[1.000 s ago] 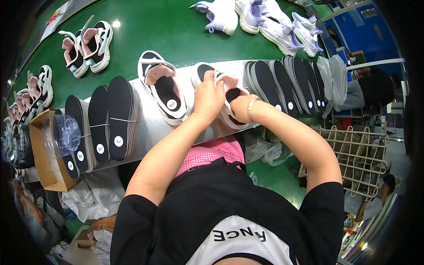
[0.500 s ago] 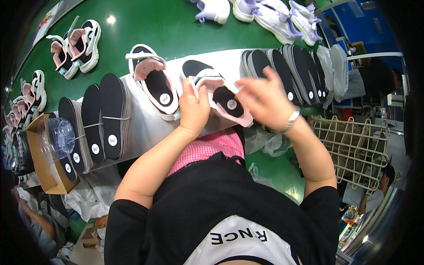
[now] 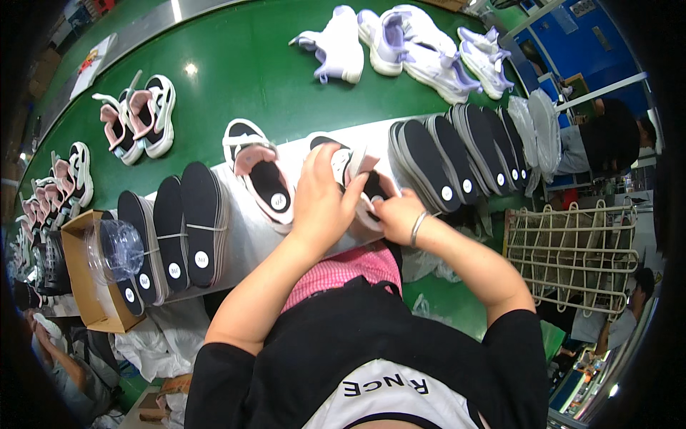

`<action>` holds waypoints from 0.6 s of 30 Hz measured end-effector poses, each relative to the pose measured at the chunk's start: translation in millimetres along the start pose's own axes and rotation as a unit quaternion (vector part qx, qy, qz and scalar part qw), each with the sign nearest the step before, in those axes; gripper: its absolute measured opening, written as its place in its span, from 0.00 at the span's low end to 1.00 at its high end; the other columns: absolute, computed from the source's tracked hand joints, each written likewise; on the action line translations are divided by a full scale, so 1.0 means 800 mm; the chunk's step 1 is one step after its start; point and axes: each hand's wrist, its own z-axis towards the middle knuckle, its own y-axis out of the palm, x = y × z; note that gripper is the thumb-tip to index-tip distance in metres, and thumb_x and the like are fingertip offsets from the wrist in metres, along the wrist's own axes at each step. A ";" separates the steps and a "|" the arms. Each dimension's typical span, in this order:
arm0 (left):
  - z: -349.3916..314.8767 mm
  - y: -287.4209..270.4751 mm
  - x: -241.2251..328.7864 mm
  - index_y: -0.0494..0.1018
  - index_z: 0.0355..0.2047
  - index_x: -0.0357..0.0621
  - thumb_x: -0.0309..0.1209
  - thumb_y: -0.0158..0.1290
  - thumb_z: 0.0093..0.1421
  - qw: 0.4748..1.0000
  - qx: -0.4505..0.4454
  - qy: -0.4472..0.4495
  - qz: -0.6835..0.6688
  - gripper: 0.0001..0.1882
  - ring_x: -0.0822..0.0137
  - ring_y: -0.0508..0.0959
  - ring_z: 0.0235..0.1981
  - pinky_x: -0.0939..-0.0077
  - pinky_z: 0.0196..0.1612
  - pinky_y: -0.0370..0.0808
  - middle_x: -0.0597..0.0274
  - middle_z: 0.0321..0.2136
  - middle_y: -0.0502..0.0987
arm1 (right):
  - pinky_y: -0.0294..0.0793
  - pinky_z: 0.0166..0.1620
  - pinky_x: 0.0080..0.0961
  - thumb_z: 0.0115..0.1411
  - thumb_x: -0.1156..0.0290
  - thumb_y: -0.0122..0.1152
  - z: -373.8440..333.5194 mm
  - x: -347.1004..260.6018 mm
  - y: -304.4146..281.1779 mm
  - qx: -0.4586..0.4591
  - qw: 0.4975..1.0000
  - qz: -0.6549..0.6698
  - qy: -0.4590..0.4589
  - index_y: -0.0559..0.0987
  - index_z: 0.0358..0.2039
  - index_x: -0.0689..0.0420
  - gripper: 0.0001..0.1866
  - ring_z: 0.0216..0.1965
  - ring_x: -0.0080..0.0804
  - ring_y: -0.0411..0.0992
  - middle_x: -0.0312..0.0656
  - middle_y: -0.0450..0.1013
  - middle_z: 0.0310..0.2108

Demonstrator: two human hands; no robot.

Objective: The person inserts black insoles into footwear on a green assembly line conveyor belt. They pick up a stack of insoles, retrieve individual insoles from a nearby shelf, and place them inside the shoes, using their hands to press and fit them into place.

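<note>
A white and pink sneaker point(image 3: 341, 164) is tilted at the near edge of the metal strip, with my hands at both ends. My left hand point(image 3: 320, 196) wraps over its front part, thumb by the raised pink tongue. At the heel collar my right hand point(image 3: 401, 217) pinches the rim, fingers closed. Between them a black insole point(image 3: 374, 187) shows partly inside; the rest of the shoe is hidden behind my hands. Left of it, the matching sneaker point(image 3: 259, 159) lies opening up, with a black insole and round white label inside.
Grey-edged stacks of black insoles stand on the right point(image 3: 421, 161) and left point(image 3: 204, 229). A cardboard box point(image 3: 100, 311) holds clear plastic. White and lilac sneakers point(image 3: 386, 46) and a pink-lined pair point(image 3: 153, 121) sit on the green table. A wire rack point(image 3: 572, 254) stands right.
My right hand has come down from above the sneaker's side to grip its heel rim. My left hand has slid over the front of the shoe. The whole view has shifted, so things sit lower.
</note>
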 end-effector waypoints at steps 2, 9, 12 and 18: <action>-0.005 -0.027 -0.002 0.57 0.44 0.35 0.34 0.55 0.46 0.997 -0.001 0.021 0.076 0.28 0.50 0.70 0.32 0.65 0.36 0.67 0.47 0.32 0.69 | 0.62 0.37 0.42 0.44 0.70 0.49 -0.002 -0.010 0.008 0.048 0.998 0.044 0.024 0.71 0.28 0.59 0.10 0.31 0.40 0.72 0.47 0.72 0.26; 0.015 -0.042 0.007 0.44 0.55 0.40 0.45 0.55 0.43 0.945 -0.195 -0.162 0.206 0.46 0.49 0.72 0.30 0.62 0.32 0.69 0.45 0.29 0.70 | 0.66 0.32 0.40 0.48 0.67 0.46 0.022 -0.075 0.016 0.163 0.977 0.129 -0.039 0.70 0.28 0.58 0.10 0.26 0.44 0.71 0.48 0.71 0.22; 0.010 -0.037 -0.018 0.44 0.55 0.45 0.36 0.57 0.41 0.955 -0.150 -0.081 0.242 0.44 0.48 0.71 0.32 0.60 0.34 0.68 0.44 0.35 0.68 | 0.65 0.31 0.37 0.47 0.72 0.48 0.013 -0.070 0.023 0.244 0.951 0.147 -0.122 0.70 0.29 0.59 0.08 0.25 0.43 0.69 0.43 0.69 0.20; 0.051 -0.013 -0.054 0.51 0.53 0.46 0.18 0.44 0.42 0.967 -0.134 -0.029 0.213 0.34 0.47 0.72 0.26 0.60 0.30 0.69 0.44 0.33 0.67 | 0.60 0.47 0.34 0.46 0.68 0.51 -0.024 -0.054 0.037 0.426 0.863 0.210 -0.170 0.69 0.36 0.58 0.15 0.43 0.39 0.63 0.44 0.66 0.36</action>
